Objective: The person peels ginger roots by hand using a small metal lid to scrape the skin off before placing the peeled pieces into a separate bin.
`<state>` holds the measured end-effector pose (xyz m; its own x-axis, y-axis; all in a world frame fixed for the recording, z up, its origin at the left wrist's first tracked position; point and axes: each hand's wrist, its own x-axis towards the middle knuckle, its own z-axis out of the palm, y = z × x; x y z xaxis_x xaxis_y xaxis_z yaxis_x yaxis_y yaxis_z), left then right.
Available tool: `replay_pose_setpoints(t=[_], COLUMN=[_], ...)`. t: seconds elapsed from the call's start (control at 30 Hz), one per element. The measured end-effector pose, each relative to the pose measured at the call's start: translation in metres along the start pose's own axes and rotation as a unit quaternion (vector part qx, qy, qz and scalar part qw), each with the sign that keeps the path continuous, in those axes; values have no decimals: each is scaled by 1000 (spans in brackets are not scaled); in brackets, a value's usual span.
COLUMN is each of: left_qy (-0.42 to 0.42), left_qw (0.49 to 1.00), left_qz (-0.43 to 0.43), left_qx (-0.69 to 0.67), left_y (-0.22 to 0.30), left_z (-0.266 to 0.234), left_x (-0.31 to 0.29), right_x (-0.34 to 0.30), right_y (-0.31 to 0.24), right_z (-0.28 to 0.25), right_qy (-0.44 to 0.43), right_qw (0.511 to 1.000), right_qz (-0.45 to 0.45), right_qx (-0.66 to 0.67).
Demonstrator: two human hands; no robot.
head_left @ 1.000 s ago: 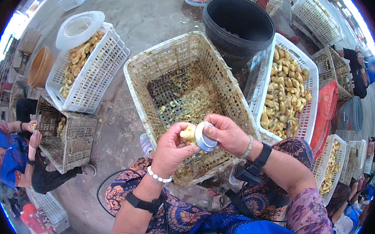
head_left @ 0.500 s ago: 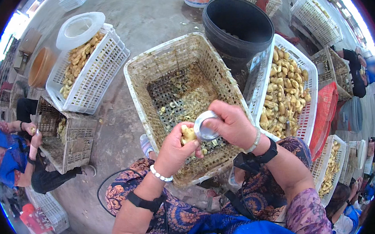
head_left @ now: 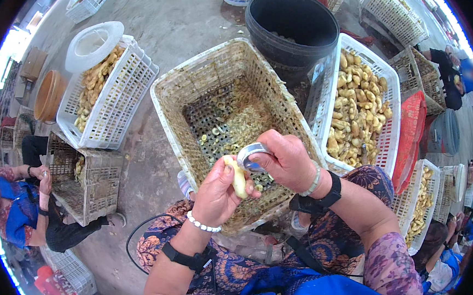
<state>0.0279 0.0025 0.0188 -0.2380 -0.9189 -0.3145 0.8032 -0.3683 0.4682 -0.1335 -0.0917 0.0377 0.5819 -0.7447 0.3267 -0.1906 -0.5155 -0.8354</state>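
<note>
Over a dirty plastic crate (head_left: pixel 163 106), my left hand (head_left: pixel 213 197) grips a pale, peeled-looking piece of ginger (head_left: pixel 241 184), held nearly upright between thumb and fingers. My right hand (head_left: pixel 293 165) is closed around a shiny metal ring (head_left: pixel 244 157), thumb pressed to its inside. The ring's near edge is beside the upper end of the ginger; whether they touch, I cannot tell. Peel scraps and small cut ginger bits (head_left: pixel 216 131) lie on the crate's perforated bottom.
A white crate of ginger (head_left: pixel 395 101) stands to the right, with a black bucket (head_left: pixel 256 31) behind it. A red mesh bag (head_left: pixel 411 141) lies beside that crate. Another ginger crate (head_left: pixel 133 80) stands at the left, near a co-worker (head_left: pixel 18 206) seated by a dirty crate (head_left: pixel 104 181).
The ginger has turned from lying across my left fingers to nearly upright. My right hand has shifted slightly left with the metal ring, which has tilted.
</note>
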Motion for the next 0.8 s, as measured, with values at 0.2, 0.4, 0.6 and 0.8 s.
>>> replay_pose_setpoints(t=[0.2, 0.4, 0.6, 0.8], left_qy=[58, 122, 104, 61], left_qw=[998, 991, 992, 983], left_qz=[9, 40, 1, -48], left_qx=[15, 48, 69, 168], left_y=[-6, -1, 0, 8], left_z=[-1, -3, -5, 0], left_x=[-1, -8, -7, -11], right_x=[1, 18, 16, 21], right_y=[1, 45, 25, 14], right_z=[12, -11, 0, -11], right_qy=[15, 79, 34, -45], right_qw=[996, 970, 977, 968], right_qz=[-28, 115, 210, 220], right_qx=[-86, -197, 30, 112])
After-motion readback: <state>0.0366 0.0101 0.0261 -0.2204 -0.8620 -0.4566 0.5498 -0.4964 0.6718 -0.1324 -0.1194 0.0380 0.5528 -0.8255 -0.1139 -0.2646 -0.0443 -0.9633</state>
